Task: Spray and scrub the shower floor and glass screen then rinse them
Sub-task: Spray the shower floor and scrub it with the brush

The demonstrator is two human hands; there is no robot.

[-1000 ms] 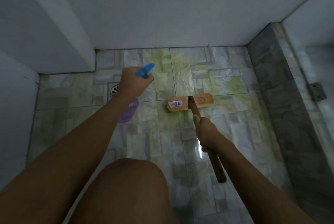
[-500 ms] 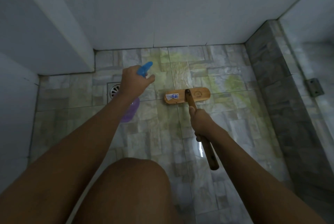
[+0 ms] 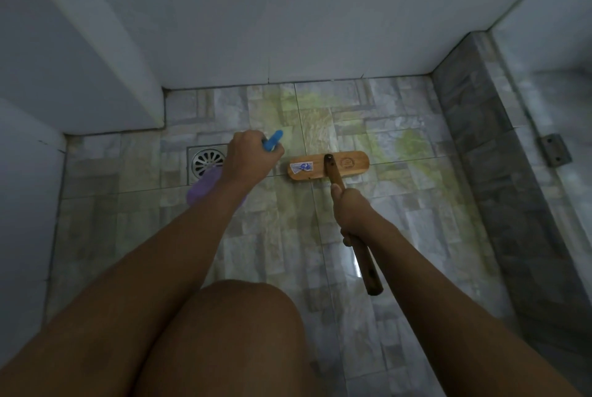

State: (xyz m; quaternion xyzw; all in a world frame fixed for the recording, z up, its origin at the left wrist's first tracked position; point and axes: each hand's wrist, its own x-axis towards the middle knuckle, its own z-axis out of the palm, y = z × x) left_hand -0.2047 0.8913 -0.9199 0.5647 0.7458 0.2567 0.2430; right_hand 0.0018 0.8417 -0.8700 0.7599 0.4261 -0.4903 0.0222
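**Shower floor** (image 3: pixel 400 236): stone-pattern tiles with a wet sheen and a yellow-green film (image 3: pixel 413 143) across the far half. You crouch over it, 1 knee in the foreground.

**Right edge:** a grey tiled kerb (image 3: pixel 480 156) and, beyond it, a pale pane carrying a metal bracket (image 3: pixel 554 150). This is probably the glass screen. It looks untouched, though blur prevents certainty.

**Scrub brush** (image 3: pixel 328 166): the wooden head lies flat on the tiles mid-floor, at the near edge of the film. Your right hand (image 3: pixel 352 214) is wrapped round its handle (image 3: pixel 368 268).

**Spray bottle** (image 3: pixel 205 187): purple body, with a blue nozzle (image 3: pixel 274 140) aimed toward the far wall. Your left hand (image 3: pixel 250 159) is curled round its neck, beside the drain (image 3: pixel 206 162).

**Risks:**
- The wet, coated tiles are likely slippery, so a hard push while crouched could shift your footing.
- Spraying this near the brush could wet the handle and loosen your hold.
- Scrubbing toward the drain may drive residue into its grate.
- With 2 hands occupied, you have none free to brace.
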